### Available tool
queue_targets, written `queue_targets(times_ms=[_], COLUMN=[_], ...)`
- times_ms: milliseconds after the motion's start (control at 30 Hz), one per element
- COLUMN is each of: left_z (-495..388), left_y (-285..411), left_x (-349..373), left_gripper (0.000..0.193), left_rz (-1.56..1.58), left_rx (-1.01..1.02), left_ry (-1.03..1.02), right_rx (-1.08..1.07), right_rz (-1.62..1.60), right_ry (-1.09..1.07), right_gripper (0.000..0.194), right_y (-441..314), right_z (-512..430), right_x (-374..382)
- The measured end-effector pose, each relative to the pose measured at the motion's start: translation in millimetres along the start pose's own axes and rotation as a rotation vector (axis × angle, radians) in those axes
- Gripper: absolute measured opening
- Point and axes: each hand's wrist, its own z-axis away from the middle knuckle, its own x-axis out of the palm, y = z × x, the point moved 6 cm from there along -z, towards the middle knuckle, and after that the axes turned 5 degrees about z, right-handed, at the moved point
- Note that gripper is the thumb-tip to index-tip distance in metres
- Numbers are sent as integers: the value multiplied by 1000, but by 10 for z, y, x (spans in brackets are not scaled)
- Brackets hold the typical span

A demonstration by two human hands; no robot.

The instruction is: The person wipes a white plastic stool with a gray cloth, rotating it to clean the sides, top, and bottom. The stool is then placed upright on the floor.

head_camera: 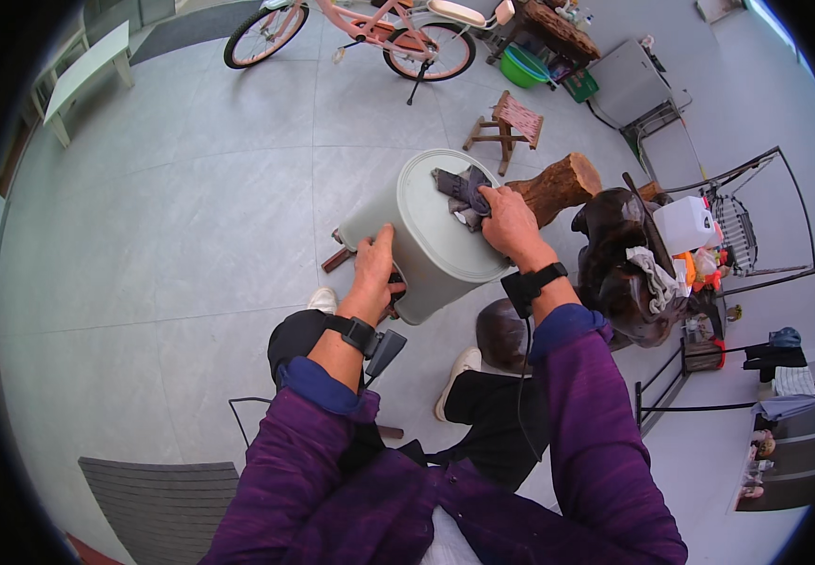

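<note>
A pale grey-green plastic stool or bin (414, 244) lies tilted before me, its oval flat face turned up and to the right. On that face my right hand (513, 222) grips a bunched dark grey cloth (465, 187). My left hand (377, 272) holds the near left edge of the plastic piece, thumb on its side wall and some fingers tucked inside the opening. Part of a brown wooden bar (337, 260) shows under its left end. What supports the piece is mostly hidden.
A log stump (559, 185) and a dark polished wood table (601, 268) with a white jug (683, 224) and a rag (651, 277) stand at the right. Beyond are a folding stool (508, 127), a pink bicycle (407, 42) and a white bench (89, 67). A dark rounded seat (502, 335) is near my foot.
</note>
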Motion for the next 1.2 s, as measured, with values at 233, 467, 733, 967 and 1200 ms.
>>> queue_targets(times_ms=[233,467,733,967,1200], left_z=[-12,-8,-270,-119,115], left_y=[-26,6,-81,-46,94], left_x=[-14,-58,-173,-123,-24], left_gripper=[64,42,49,72,81], left_rz=[6,105,93,-1,-51], left_rx=[1,15,77,45,33], left_ry=[0,-25,-1,-79,-80], right_rx=[-211,-420,-498,-337,26], right_rz=[-284,-106,14,-28,-180], right_ry=[120,256,310,378,397], right_gripper=[59,47,42,42,52], right_y=[-479,-1256,-1046,-589,-131], right_z=[698,919,1347,1698,1992], right_x=[-15,17,98,227,588])
